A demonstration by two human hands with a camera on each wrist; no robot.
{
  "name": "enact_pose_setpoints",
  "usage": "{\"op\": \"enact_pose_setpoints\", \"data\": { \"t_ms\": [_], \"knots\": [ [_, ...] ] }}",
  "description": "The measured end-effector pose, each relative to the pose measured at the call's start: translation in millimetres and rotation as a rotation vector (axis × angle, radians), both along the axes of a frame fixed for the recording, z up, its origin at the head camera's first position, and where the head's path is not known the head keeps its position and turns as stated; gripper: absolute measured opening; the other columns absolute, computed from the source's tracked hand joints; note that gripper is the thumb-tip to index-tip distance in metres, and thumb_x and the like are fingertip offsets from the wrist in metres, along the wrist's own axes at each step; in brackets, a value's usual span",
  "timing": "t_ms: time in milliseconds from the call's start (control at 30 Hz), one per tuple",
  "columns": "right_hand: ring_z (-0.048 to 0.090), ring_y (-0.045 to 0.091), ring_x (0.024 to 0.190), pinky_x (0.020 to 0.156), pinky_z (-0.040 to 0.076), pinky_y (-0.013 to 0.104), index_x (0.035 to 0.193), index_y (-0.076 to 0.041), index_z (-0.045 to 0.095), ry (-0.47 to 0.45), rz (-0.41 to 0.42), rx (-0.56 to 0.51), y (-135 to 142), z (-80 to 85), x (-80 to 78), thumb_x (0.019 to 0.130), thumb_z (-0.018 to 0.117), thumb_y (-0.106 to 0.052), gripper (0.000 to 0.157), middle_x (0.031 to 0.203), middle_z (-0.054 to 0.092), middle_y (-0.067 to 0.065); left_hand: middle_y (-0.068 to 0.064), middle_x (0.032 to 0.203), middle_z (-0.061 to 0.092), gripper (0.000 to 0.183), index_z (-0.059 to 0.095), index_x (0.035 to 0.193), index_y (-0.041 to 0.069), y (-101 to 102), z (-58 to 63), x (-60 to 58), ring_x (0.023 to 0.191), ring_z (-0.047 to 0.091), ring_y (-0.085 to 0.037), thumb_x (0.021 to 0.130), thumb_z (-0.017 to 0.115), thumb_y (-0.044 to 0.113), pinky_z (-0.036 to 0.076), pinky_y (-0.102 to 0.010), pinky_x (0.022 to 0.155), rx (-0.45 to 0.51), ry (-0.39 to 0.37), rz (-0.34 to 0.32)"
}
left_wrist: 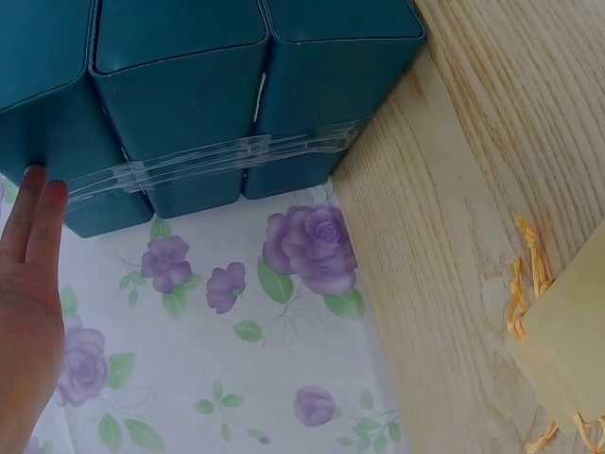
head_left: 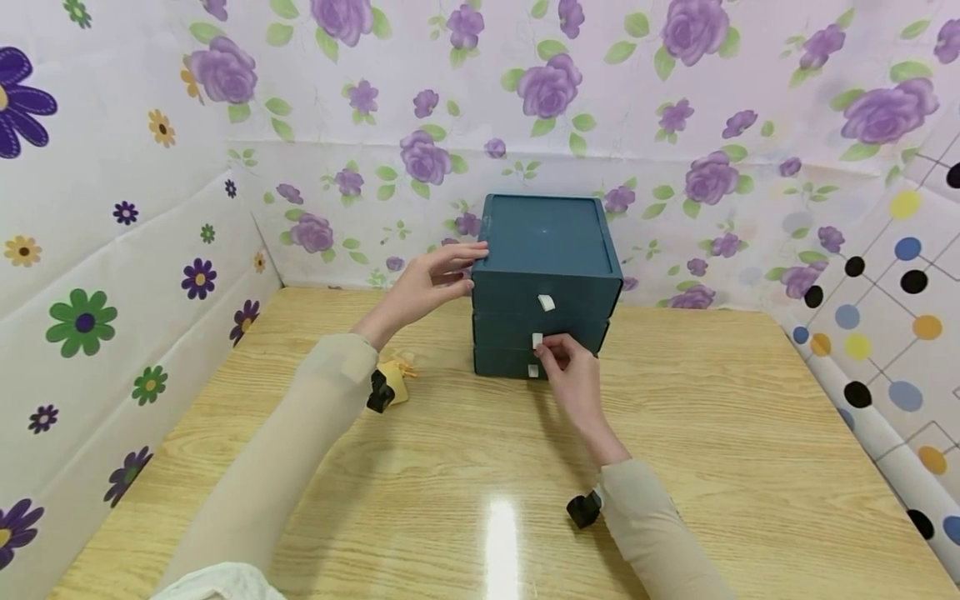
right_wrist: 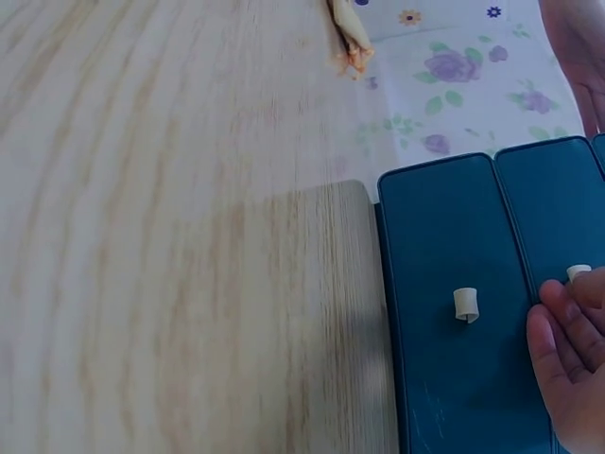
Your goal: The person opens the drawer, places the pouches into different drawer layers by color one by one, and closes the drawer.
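A dark teal three-drawer box stands on the table, a white pull tab on each drawer front. My left hand rests against the box's upper left side, fingers extended; in the left wrist view the left hand's fingertips touch that side wall. Low at the front, my right hand pinches the middle drawer's white tab between thumb and forefinger. The right wrist view shows the bottom drawer's tab free beside the right hand. All the drawers look pushed in.
A yellow drawstring pouch lies on the wooden table, left of the box, partly behind the left wrist's black camera. Behind the box hangs a flowered cloth. Clear tape bands cross the box's side.
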State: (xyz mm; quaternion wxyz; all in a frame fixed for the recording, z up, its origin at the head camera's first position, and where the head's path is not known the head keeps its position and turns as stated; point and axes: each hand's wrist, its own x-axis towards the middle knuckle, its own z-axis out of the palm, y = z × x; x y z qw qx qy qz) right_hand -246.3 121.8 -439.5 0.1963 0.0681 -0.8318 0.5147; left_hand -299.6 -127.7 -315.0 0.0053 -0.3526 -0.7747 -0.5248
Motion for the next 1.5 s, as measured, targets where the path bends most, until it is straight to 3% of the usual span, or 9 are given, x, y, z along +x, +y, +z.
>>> {"op": "enact_pose_setpoints", "data": {
  "t_ms": [500, 733, 1000, 1200, 1300, 1500],
  "knots": [
    [0.068, 0.019, 0.081, 0.066, 0.051, 0.015, 0.1, -0.008, 0.072, -0.027, 0.02, 0.019, 4, 2.2, 1.3, 0.098, 0.064, -0.021, 0.015, 0.092, 0.075, 0.009, -0.01, 0.157, 0.041, 0.046, 0.052, 0.143, 0.006, 0, 1.4, 1.8, 0.143, 0.043, -0.03, 0.098, 0.059, 0.003, 0.042, -0.05, 0.115, -0.014, 0.014, 0.014],
    [0.069, 0.018, 0.087, 0.069, 0.052, 0.014, 0.102, -0.01, 0.073, -0.001, 0.023, 0.038, 11, 11.1, 5.1, 0.096, 0.066, -0.02, 0.014, 0.096, 0.075, 0.007, -0.009, 0.158, 0.04, 0.046, 0.052, 0.144, 0.007, 1, 0.7, 1.1, 0.143, 0.043, -0.029, 0.098, 0.059, 0.004, 0.041, -0.047, 0.116, -0.017, 0.015, 0.018],
    [0.07, 0.021, 0.089, 0.07, 0.054, 0.014, 0.108, -0.008, 0.072, 0.053, 0.074, 0.117, 29, 36.9, 18.6, 0.097, 0.066, -0.021, 0.019, 0.103, 0.074, 0.009, -0.007, 0.16, 0.037, 0.048, 0.049, 0.146, 0.007, 0, 0.7, 3.4, 0.145, 0.041, -0.03, 0.098, 0.058, 0.003, 0.043, -0.052, 0.114, -0.02, -0.008, 0.01],
    [0.068, 0.018, 0.086, 0.071, 0.051, 0.011, 0.108, -0.008, 0.071, 0.168, 0.055, 0.203, 48, 66.5, 24.4, 0.096, 0.066, -0.02, 0.018, 0.101, 0.074, 0.009, -0.008, 0.161, 0.036, 0.049, 0.048, 0.147, 0.006, -2, 3.5, 7.0, 0.143, 0.043, -0.031, 0.099, 0.058, 0.004, 0.043, -0.052, 0.114, -0.073, 0.028, 0.038],
    [0.065, 0.008, 0.084, 0.071, 0.048, 0.005, 0.106, -0.007, 0.073, 0.244, 0.021, 0.217, 60, 81.2, 24.4, 0.095, 0.067, -0.019, 0.016, 0.099, 0.074, 0.009, -0.009, 0.161, 0.034, 0.05, 0.047, 0.148, 0.007, -1, 3.0, 7.8, 0.142, 0.044, -0.032, 0.099, 0.057, 0.005, 0.045, -0.052, 0.112, -0.105, 0.059, 0.051],
    [0.055, -0.019, 0.08, 0.069, 0.048, 0.002, 0.101, -0.004, 0.075, 0.413, -0.039, 0.218, 83, 107.9, 16.1, 0.093, 0.069, -0.015, 0.015, 0.093, 0.076, 0.012, -0.002, 0.162, 0.034, 0.053, 0.045, 0.15, 0.016, -3, -13.4, -8.4, 0.141, 0.046, -0.029, 0.099, 0.058, 0.009, 0.047, -0.047, 0.111, -0.12, 0.085, 0.071]
  ]
}}
